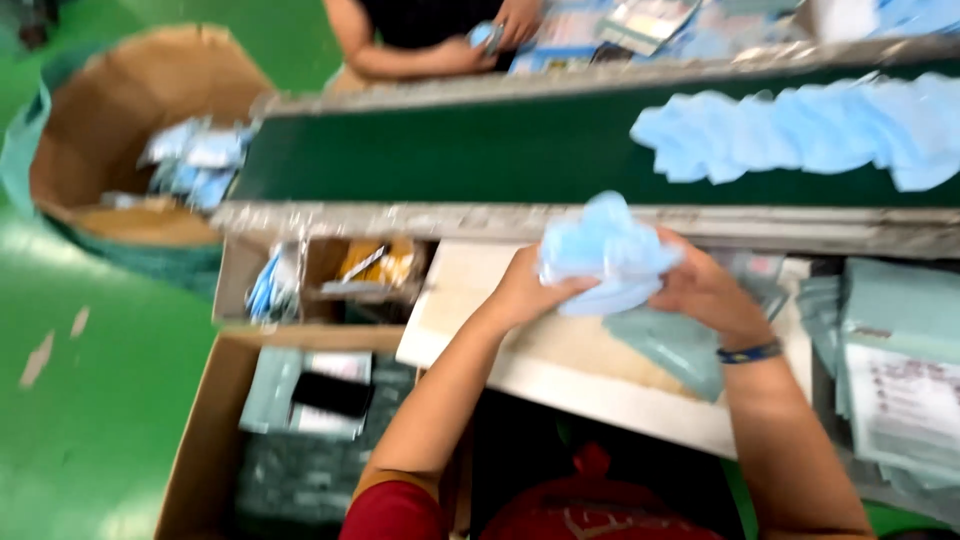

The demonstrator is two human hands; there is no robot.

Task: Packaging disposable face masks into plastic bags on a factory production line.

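- Left hand (520, 290): fingers (570, 290) clenched on the left side of a bundle of light-blue face masks (605, 250).
- Right hand (705, 290): fingers closed on the right side of the same bundle; a dark blue wristband (748, 352) sits on this wrist.
- Bundle position: held between both hands, above the far edge of the pale worktop (560, 365), just in front of the conveyor's near metal rail.
- Worktop surface: a pale green flat pouch (680, 345) lies under the right hand, near the worktop's right edge.
- Conveyor belt (450, 150): dark green, beyond the worktop; a loose row of light-blue masks (800, 130) lies on its right part.
- Right of the worktop: a stack of pale green printed pouches (900, 370).
- Left of the worktop: an open cardboard box (200, 440) with packaged items inside; well apart, at far left, a large round cardboard bin (120, 120) holds more blue masks.
- Across the belt: another person's hand (515, 20) holds a small blue item; detail is blurred.
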